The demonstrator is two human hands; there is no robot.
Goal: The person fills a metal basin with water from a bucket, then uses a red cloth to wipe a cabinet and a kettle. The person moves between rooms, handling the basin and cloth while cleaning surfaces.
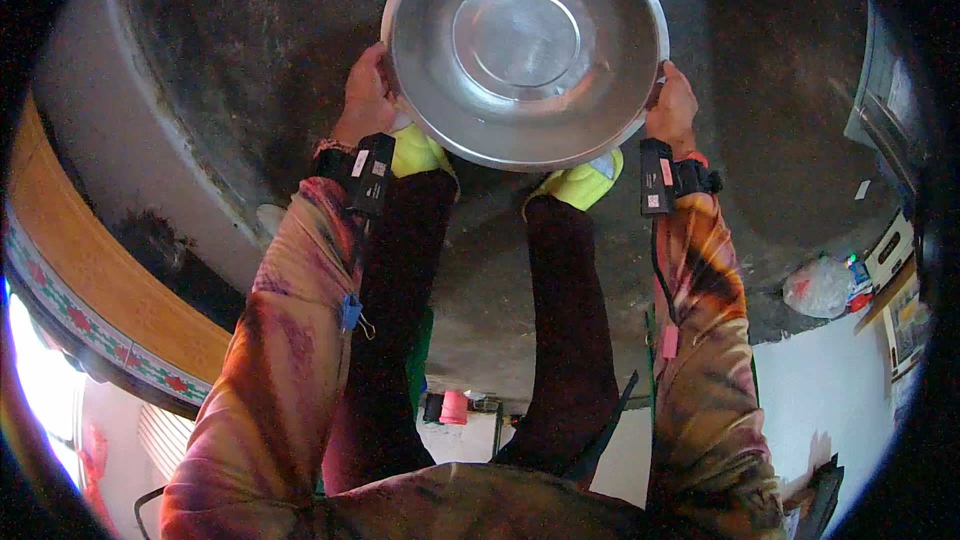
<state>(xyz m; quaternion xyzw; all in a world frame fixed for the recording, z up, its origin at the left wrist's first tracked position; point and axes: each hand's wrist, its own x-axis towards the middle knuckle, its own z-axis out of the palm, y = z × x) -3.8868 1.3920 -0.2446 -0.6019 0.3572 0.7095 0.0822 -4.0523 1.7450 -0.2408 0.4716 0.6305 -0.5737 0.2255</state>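
A wide, round stainless steel basin (517, 120) is held between my hands, its inside facing up at me with nothing visible in it. My left hand (366, 97) grips the rim on the left side. On the opposite side, my right hand (673, 105) grasps the rim, with the fingertips partly hidden behind the metal. Below the basin's near edge show my yellow-green shoes (577, 187), partly covered by it. Whether the basin touches the floor cannot be told from this angle.
The dark concrete floor (247, 37) spreads around my feet. To the left runs a low wall with an orange-brown top (112, 262) and a patterned border. At right a clear plastic bag (819, 287) lies near boxes (889, 246). A pink bucket (454, 408) stands behind me.
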